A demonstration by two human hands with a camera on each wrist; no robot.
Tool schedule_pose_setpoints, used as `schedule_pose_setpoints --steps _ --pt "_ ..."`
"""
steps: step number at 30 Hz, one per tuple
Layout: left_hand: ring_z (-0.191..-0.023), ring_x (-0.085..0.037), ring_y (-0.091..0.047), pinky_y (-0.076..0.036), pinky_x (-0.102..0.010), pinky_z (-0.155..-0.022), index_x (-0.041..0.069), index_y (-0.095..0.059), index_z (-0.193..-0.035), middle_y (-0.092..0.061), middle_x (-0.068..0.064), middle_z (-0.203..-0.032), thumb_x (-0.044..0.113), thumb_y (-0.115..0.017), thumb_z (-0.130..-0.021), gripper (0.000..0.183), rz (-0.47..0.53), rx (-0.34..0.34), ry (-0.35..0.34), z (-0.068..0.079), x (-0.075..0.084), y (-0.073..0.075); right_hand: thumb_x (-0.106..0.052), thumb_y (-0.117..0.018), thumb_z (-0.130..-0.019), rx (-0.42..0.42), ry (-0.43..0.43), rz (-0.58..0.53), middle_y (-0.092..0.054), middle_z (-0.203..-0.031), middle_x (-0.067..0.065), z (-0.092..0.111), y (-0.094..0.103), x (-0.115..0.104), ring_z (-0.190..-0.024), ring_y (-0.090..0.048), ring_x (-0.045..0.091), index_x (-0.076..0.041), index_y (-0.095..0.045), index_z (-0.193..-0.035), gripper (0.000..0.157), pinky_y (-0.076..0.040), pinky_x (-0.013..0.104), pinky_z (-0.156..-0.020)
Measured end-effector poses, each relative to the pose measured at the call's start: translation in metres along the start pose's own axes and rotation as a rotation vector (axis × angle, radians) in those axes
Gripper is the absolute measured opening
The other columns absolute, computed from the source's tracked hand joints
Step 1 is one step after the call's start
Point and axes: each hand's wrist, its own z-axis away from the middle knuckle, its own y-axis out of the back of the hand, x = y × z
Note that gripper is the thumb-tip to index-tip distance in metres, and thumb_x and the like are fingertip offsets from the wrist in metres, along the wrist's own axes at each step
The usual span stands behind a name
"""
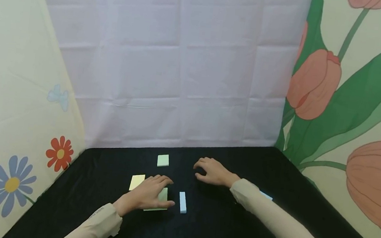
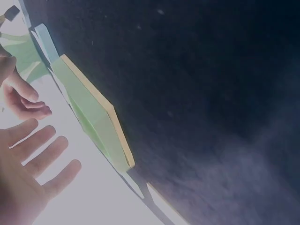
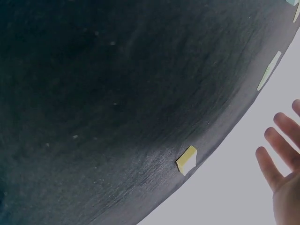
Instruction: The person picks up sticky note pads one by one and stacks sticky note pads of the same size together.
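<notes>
My left hand (image 1: 147, 194) hovers with fingers spread over a green sticky-note pad (image 1: 163, 196), partly covering it. In the left wrist view the same pad lies below the straight fingers (image 2: 44, 145). A narrow light-blue pad (image 1: 183, 202) lies just right of the left thumb. Beyond the wrist, a yellow pad (image 1: 137, 182) is half beside the hand. My right hand (image 1: 218, 172) is raised over the black cloth, fingers loosely bent, holding nothing. The right wrist view shows its fingers (image 3: 281, 145) apart from every pad.
A pale-green pad (image 1: 163, 160) lies farther back on the black-covered table (image 1: 119, 162). Another blue pad (image 1: 266, 195) shows from behind the right sleeve. A white cloth (image 1: 181, 75) hangs behind the table, with flower-printed cloths (image 1: 344, 112) at the sides.
</notes>
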Motion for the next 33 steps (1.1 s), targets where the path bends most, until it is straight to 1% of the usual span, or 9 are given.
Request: schedule_pose_setpoints --steps 4,10,14,19,24,29,33 --pt "-0.122 -0.023 -0.052 -0.042 -0.046 -0.1 0.012 -0.054 -0.138 -0.055 -0.005 -0.135 0.065 -0.056 -0.09 0.071 0.014 -0.016 -0.006 -0.003 0.004 -0.003 -0.026 -0.063 -0.095 -0.013 -0.014 -0.011 -0.063 -0.115 0.006 0.0 0.0 0.001 -0.104 -0.058 0.024 -0.009 -0.068 -0.117 0.028 -0.046 0.047 -0.091" --pt "-0.122 -0.023 -0.051 -0.042 -0.046 -0.1 0.012 -0.054 -0.138 -0.054 -0.005 -0.137 0.068 -0.052 -0.091 0.074 0.033 -0.035 -0.003 -0.004 0.006 -0.006 -0.028 -0.062 -0.096 -0.039 -0.035 -0.022 -0.062 -0.119 0.006 0.0 0.001 0.002 -0.107 -0.057 0.024 -0.01 -0.067 -0.12 0.03 -0.045 0.047 -0.092" --pt "-0.121 -0.022 -0.052 -0.042 -0.046 -0.1 0.011 -0.054 -0.138 -0.054 -0.005 -0.137 0.068 -0.052 -0.091 0.074 0.038 -0.039 -0.005 -0.006 0.01 -0.007 -0.03 -0.062 -0.096 -0.068 -0.05 -0.038 -0.061 -0.121 0.007 0.0 0.003 0.002 -0.111 -0.056 0.026 -0.009 -0.065 -0.122 0.033 -0.044 0.048 -0.094" --pt "-0.121 -0.022 -0.053 -0.042 -0.046 -0.1 0.011 -0.055 -0.137 -0.055 -0.005 -0.136 0.067 -0.054 -0.09 0.074 0.03 -0.033 -0.012 -0.01 0.014 -0.006 -0.033 -0.062 -0.096 -0.1 -0.067 -0.024 -0.059 -0.124 0.008 -0.001 0.003 0.004 -0.114 -0.056 0.028 -0.009 -0.064 -0.125 0.038 -0.045 0.05 -0.094" --pt "-0.12 -0.022 -0.054 -0.043 -0.045 -0.1 0.01 -0.056 -0.136 -0.056 -0.005 -0.135 0.067 -0.055 -0.089 0.073 0.016 -0.024 -0.031 -0.013 0.017 -0.007 -0.038 -0.062 -0.096 -0.14 -0.095 -0.005 -0.057 -0.128 0.008 -0.002 0.001 0.007 -0.115 -0.055 0.029 -0.011 -0.062 -0.129 0.043 -0.045 0.048 -0.094" --pt "-0.12 -0.022 -0.054 -0.043 -0.046 -0.1 0.009 -0.056 -0.136 -0.056 -0.007 -0.134 0.066 -0.055 -0.09 0.073 0.027 -0.024 -0.066 -0.015 0.019 -0.009 -0.035 -0.064 -0.095 -0.164 -0.131 -0.029 -0.054 -0.131 0.012 -0.001 0.003 0.011 -0.119 -0.053 0.032 -0.009 -0.06 -0.131 0.045 -0.044 0.052 -0.095" --pt "-0.122 -0.022 -0.053 -0.043 -0.046 -0.1 0.01 -0.056 -0.137 -0.056 -0.006 -0.136 0.066 -0.054 -0.09 0.073 0.031 -0.032 -0.069 -0.017 0.019 -0.012 -0.035 -0.064 -0.095 -0.178 -0.153 -0.035 -0.051 -0.135 0.013 0.001 0.004 0.016 -0.123 -0.05 0.034 -0.008 -0.058 -0.134 0.048 -0.042 0.054 -0.097"
